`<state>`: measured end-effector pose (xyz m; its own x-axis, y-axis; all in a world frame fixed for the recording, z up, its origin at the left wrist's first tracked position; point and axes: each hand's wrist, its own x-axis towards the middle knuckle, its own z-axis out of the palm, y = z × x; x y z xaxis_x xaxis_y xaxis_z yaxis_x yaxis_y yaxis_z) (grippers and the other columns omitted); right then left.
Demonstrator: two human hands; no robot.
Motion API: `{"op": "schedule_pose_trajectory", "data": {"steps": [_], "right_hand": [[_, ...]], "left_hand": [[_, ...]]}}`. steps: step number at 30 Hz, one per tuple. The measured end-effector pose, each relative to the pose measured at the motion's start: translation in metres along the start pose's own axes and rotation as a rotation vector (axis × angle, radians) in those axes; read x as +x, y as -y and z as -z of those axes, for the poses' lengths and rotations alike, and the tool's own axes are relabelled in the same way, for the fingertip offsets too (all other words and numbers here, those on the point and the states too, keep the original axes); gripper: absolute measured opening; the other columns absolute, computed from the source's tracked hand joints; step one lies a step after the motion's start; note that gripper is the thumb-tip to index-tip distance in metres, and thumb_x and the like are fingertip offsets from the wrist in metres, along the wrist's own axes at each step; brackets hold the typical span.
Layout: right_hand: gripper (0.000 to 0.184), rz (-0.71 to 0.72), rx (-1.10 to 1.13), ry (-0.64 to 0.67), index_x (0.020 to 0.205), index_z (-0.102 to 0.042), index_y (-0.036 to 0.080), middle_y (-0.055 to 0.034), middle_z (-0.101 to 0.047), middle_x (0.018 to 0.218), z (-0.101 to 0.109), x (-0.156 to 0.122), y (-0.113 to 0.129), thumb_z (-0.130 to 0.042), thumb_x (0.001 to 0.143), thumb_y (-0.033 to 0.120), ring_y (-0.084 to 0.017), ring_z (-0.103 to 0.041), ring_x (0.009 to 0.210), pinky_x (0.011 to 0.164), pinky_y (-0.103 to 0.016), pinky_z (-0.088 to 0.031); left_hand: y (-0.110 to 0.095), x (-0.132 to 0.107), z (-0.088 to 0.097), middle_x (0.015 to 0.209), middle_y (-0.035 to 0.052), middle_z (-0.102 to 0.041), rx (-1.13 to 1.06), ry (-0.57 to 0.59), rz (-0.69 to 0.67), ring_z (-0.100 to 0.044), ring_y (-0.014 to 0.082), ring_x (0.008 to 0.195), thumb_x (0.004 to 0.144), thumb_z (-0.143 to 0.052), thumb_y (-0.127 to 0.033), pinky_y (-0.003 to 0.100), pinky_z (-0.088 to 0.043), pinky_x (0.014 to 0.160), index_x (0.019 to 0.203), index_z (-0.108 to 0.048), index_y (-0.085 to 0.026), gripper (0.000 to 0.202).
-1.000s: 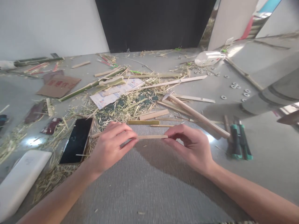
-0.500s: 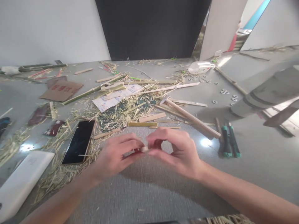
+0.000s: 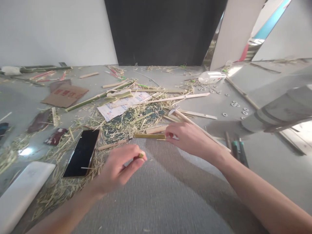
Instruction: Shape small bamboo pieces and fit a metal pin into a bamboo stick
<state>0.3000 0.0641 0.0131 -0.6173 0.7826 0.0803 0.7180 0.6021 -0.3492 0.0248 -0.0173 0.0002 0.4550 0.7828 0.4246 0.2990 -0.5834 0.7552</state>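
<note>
My left hand [image 3: 124, 164] is closed in a pinch on a small short bamboo piece [image 3: 141, 155], whose end shows between thumb and forefinger. Further out and to the right, my right hand [image 3: 188, 136] has thumb and fingertips at the right end of a yellow-green bamboo strip [image 3: 148, 136] lying on the grey table [image 3: 156, 198]. Its fingers look closed about that end. Just behind the strip lies a paler wooden strip [image 3: 156, 129]. A wooden stick with a round pale head [image 3: 195, 125] runs partly behind my right hand and forearm.
Bamboo shavings [image 3: 117, 130] cover the middle and left. A phone [image 3: 81, 152] and a white slab-like device [image 3: 26, 191] lie left. Green-handled tools [image 3: 237, 151], several white rings [image 3: 234, 104], a clear plastic container [image 3: 211, 77] and a large grey cylinder [image 3: 280, 109] are at right.
My hands have come apart; they were together at the small piece. The left keeps the bamboo piece, while the right has moved outward to the strip's end. The view has shifted slightly.
</note>
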Motion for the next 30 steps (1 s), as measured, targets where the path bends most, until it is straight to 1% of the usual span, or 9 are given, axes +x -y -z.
{"op": "schedule_pose_trajectory", "data": {"steps": [4,7,9,13,17,19,23,27,30], "right_hand": [[0.010,0.067,-0.056,0.048,0.087,-0.066,0.017,-0.0018,-0.068,0.090,-0.006,0.011,0.008,-0.066,0.096,0.021,-0.015,-0.056,0.077,0.063,-0.028,-0.030],[0.012,0.170,-0.085,0.053,0.088,-0.064,0.016,-0.0030,-0.066,0.092,-0.015,0.035,0.033,-0.059,0.099,0.015,-0.014,-0.056,0.078,0.063,-0.029,-0.030],[0.014,0.291,-0.096,0.072,0.091,-0.065,0.016,-0.0030,-0.065,0.093,-0.027,0.055,0.056,-0.055,0.100,0.013,-0.014,-0.056,0.080,0.066,-0.029,-0.033],[0.010,0.408,-0.122,0.049,0.098,-0.067,0.012,-0.0103,-0.063,0.111,-0.057,0.091,0.090,-0.057,0.098,0.010,-0.023,-0.055,0.103,0.080,-0.033,-0.040],[0.013,0.415,-0.080,0.042,0.088,-0.064,0.012,-0.0103,-0.063,0.111,-0.073,0.105,0.091,-0.056,0.096,0.005,-0.024,-0.053,0.108,0.090,-0.037,-0.040],[0.012,0.360,-0.022,0.013,0.090,-0.062,0.012,-0.0096,-0.064,0.108,-0.072,0.102,0.083,-0.054,0.099,0.008,-0.021,-0.055,0.103,0.089,-0.035,-0.040],[0.010,0.175,0.161,-0.068,0.102,-0.060,0.014,-0.0026,-0.065,0.088,-0.052,0.082,0.062,-0.051,0.103,0.018,-0.011,-0.055,0.075,0.071,-0.026,-0.041],[0.018,0.054,0.381,-0.161,0.107,-0.063,0.015,-0.0017,-0.065,0.088,-0.021,0.047,0.045,-0.054,0.105,0.031,-0.010,-0.058,0.073,0.062,-0.021,-0.044],[0.019,-0.010,0.650,-0.374,0.097,-0.066,0.017,-0.0040,-0.065,0.093,-0.008,0.020,0.037,-0.055,0.104,0.031,-0.012,-0.060,0.081,0.069,-0.025,-0.047]], "left_hand": [[-0.008,0.001,-0.008,0.074,0.0014,-0.062,0.134,0.155,-0.195,-0.054,0.0130,0.066,0.111,-0.037,-0.030,0.027,-0.043,0.061,0.096,-0.062,-0.016,0.032],[-0.013,-0.001,-0.018,0.070,0.0004,-0.063,0.274,0.243,-0.397,-0.051,0.0141,0.063,0.111,-0.034,-0.024,0.030,-0.041,0.059,0.100,-0.061,-0.015,0.030],[-0.014,-0.002,-0.024,0.063,-0.0024,-0.058,0.349,0.265,-0.458,-0.046,0.0136,0.057,0.108,-0.037,-0.018,0.030,-0.038,0.055,0.098,-0.060,-0.016,0.025],[-0.004,-0.006,-0.027,0.067,-0.0018,-0.061,0.292,0.214,-0.446,-0.048,0.0139,0.058,0.106,-0.034,-0.014,0.029,-0.038,0.055,0.101,-0.055,-0.017,0.022],[0.007,-0.009,-0.020,0.078,0.0028,-0.064,0.082,0.089,-0.289,-0.055,0.0148,0.068,0.109,-0.032,-0.024,0.028,-0.044,0.063,0.100,-0.053,-0.019,0.024],[0.011,-0.010,-0.016,0.080,0.0032,-0.063,0.012,0.038,-0.237,-0.057,0.0151,0.070,0.110,-0.036,-0.026,0.028,-0.046,0.066,0.101,-0.054,-0.020,0.021],[0.013,-0.010,-0.013,0.079,0.0015,-0.060,-0.051,0.009,-0.224,-0.055,0.0137,0.069,0.110,-0.037,-0.025,0.027,-0.045,0.065,0.105,-0.054,-0.020,0.018],[0.011,-0.007,-0.013,0.076,-0.0003,-0.057,-0.029,0.028,-0.234,-0.049,0.0126,0.066,0.111,-0.037,-0.025,0.025,-0.042,0.062,0.106,-0.055,-0.020,0.019],[0.009,-0.006,-0.012,0.077,0.0009,-0.058,-0.012,0.086,-0.195,-0.050,0.0131,0.068,0.112,-0.033,-0.027,0.026,-0.043,0.063,0.108,-0.056,-0.019,0.025]]}}
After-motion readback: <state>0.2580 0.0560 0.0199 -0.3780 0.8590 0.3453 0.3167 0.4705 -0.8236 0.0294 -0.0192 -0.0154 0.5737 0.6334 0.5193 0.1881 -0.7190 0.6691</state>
